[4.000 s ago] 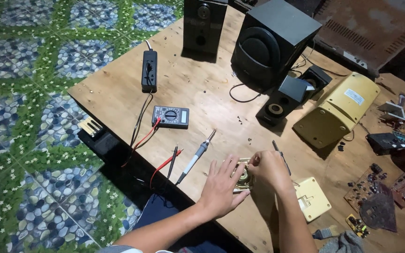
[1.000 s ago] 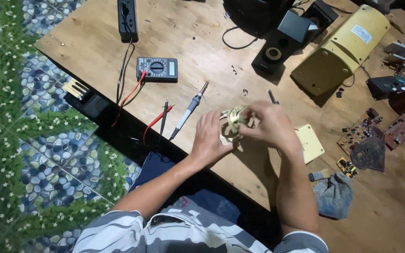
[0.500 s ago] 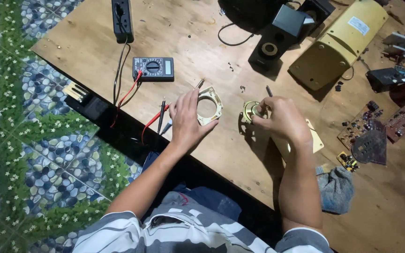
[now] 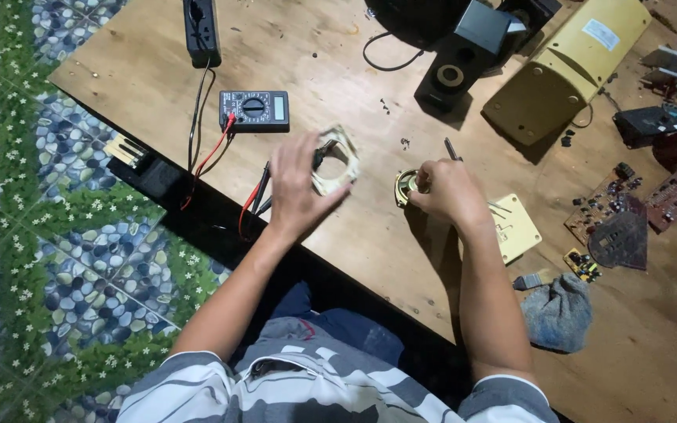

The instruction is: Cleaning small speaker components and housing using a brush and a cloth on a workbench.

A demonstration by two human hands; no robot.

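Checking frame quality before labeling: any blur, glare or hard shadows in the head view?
Head view: left hand slightly motion-blurred with the pale square frame; right hand sharper, casting a soft shadow toward the person; no glare; meter crisp.

A wooden worktop (image 4: 338,70) is seen, scattered with parts. A black power strip (image 4: 201,30) and a digital multimeter (image 4: 255,110) are laid near its left edge. A yellow housing (image 4: 566,66) is placed toward the far edge, with circuit boards (image 4: 613,223) and a grey cloth (image 4: 559,310) toward the right.
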